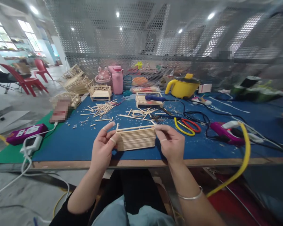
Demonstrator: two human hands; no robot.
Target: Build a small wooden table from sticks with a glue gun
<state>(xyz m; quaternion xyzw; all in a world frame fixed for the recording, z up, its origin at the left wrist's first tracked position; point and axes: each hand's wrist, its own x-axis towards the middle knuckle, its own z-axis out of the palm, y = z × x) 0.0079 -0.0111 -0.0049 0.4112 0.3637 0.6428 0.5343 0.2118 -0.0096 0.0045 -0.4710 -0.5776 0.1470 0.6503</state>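
Observation:
Between my two hands is a small panel of thin wooden sticks (136, 139), laid side by side, with a railing-like stick along its top and short posts at the corners. My left hand (105, 144) pinches its left end, thumb at the front, with white wrapping on some fingertips. At the right upper corner, my right hand (170, 141) grips the panel between thumb and fingers. It is held tilted just above the blue table mat (77, 146). Beyond it lie loose stick piles (102, 109) and a blue-handled glue gun or soldering tool (155, 98), resting on a small stick bench frame.
Finished stick furniture (101, 92) stands at the back left. Scissors with yellow and red handles (187, 126), pliers and cables lie to the right, near a purple power strip (226, 133). A yellow pot (182, 87) and a pink thermos (117, 81) stand before the mesh screen.

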